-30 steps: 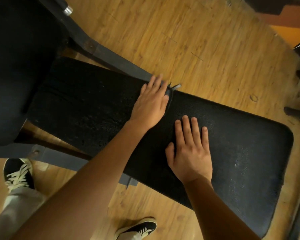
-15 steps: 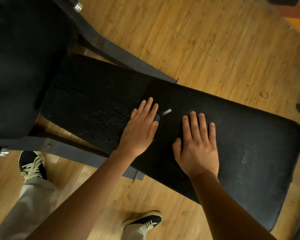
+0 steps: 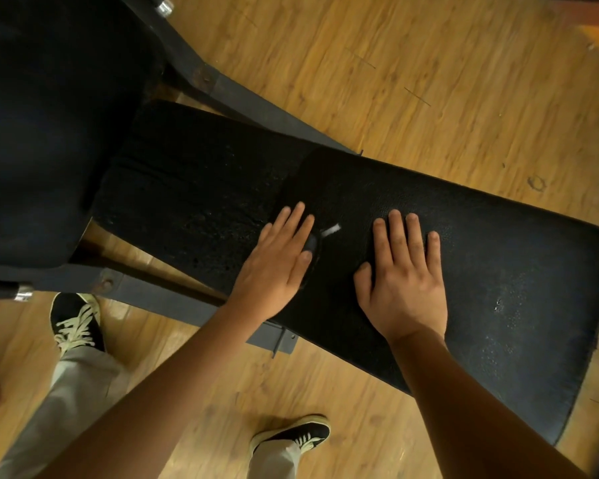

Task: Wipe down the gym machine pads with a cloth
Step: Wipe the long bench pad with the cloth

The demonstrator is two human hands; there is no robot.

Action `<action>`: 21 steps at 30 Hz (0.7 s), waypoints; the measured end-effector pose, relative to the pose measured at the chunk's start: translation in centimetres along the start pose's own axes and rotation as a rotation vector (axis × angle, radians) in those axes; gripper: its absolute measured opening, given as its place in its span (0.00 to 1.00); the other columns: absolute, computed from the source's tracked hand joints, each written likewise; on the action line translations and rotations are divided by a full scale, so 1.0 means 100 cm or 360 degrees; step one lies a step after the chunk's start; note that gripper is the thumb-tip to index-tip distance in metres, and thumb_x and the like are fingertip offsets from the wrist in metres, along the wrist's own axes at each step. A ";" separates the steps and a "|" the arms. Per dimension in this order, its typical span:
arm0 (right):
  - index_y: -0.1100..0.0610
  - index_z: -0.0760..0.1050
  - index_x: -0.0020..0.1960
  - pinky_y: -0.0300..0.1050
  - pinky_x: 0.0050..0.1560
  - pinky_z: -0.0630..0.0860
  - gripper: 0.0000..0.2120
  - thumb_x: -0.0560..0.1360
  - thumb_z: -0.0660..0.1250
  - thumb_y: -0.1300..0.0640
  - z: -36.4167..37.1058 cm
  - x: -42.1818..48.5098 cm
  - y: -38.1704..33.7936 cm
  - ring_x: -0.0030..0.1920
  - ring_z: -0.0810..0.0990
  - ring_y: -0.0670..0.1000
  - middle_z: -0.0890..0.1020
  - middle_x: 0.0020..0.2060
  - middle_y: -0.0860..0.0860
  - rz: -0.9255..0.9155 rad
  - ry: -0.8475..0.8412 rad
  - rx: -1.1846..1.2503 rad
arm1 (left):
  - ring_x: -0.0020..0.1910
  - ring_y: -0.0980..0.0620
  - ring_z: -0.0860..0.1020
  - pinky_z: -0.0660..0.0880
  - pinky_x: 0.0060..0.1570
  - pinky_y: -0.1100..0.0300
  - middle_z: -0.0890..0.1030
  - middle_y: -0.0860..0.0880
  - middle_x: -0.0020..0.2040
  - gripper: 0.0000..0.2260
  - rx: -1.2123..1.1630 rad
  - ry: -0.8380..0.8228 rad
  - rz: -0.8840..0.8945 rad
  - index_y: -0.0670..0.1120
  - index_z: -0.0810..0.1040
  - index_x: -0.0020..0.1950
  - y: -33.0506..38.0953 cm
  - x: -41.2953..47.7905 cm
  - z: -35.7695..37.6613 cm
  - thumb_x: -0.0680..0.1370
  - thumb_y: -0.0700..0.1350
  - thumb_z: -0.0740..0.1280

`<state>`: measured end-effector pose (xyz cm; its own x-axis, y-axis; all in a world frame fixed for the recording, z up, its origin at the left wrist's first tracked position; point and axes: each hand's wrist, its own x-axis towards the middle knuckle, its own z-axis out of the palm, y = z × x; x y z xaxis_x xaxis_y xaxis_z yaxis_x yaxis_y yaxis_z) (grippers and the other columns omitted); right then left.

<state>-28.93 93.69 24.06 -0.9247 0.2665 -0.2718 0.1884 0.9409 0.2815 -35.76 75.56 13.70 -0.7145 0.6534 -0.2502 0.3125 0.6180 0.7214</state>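
Observation:
A long black bench pad (image 3: 516,271) runs from the left to the lower right. A black cloth (image 3: 339,198) with a small white tag (image 3: 331,230) lies flat across its middle and is hard to tell from the pad. My left hand (image 3: 274,271) presses flat on the cloth's left edge, with a fold of cloth bunched between its fingers. My right hand (image 3: 405,281) lies flat, fingers slightly apart, at the cloth's right side. I cannot tell whether it rests on the cloth or on the bare pad.
A large dark upright pad (image 3: 49,133) fills the upper left. Grey steel frame bars (image 3: 242,98) run under the bench. My two shoes (image 3: 75,323) (image 3: 298,433) stand on the wooden floor (image 3: 429,81) on the near side.
My left hand has slid the cloth from the pad's far edge back toward the middle. The right hand has stayed flat on the pad. The view has shifted slightly.

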 end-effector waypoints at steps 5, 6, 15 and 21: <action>0.59 0.57 0.82 0.62 0.81 0.48 0.31 0.83 0.51 0.46 0.001 0.000 0.000 0.82 0.52 0.60 0.58 0.81 0.60 -0.0007 0.0016 0.0017 | 0.82 0.55 0.43 0.42 0.78 0.55 0.48 0.51 0.84 0.24 -0.0030 0.0019 0.0012 0.48 0.53 0.83 -0.011 -0.040 0.008 0.87 0.52 0.49; 0.59 0.57 0.82 0.62 0.81 0.48 0.31 0.83 0.51 0.46 0.001 0.000 0.000 0.82 0.52 0.60 0.58 0.81 0.60 -0.0006 0.0015 0.0016 | 0.82 0.55 0.43 0.43 0.79 0.54 0.48 0.51 0.84 0.24 -0.0026 0.0010 0.0015 0.48 0.53 0.83 -0.012 -0.042 0.008 0.87 0.52 0.49; 0.60 0.57 0.82 0.62 0.81 0.49 0.31 0.83 0.52 0.46 0.000 0.000 0.000 0.82 0.52 0.60 0.58 0.81 0.60 -0.0009 0.0017 0.0005 | 0.82 0.54 0.46 0.43 0.79 0.54 0.52 0.49 0.84 0.23 -0.0003 0.0066 0.0039 0.46 0.58 0.82 -0.011 -0.036 0.010 0.87 0.50 0.51; 0.60 0.59 0.81 0.62 0.81 0.50 0.31 0.83 0.52 0.47 -0.001 0.000 -0.001 0.82 0.53 0.60 0.59 0.81 0.61 -0.0004 0.0041 0.0016 | 0.81 0.56 0.37 0.36 0.77 0.58 0.45 0.51 0.83 0.23 0.0080 0.0029 0.0068 0.48 0.50 0.82 0.004 0.012 0.002 0.87 0.51 0.48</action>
<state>-28.99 93.61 24.08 -0.9333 0.2587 -0.2490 0.1891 0.9437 0.2715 -36.34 76.69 13.54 -0.7110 0.6718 -0.2079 0.3735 0.6113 0.6977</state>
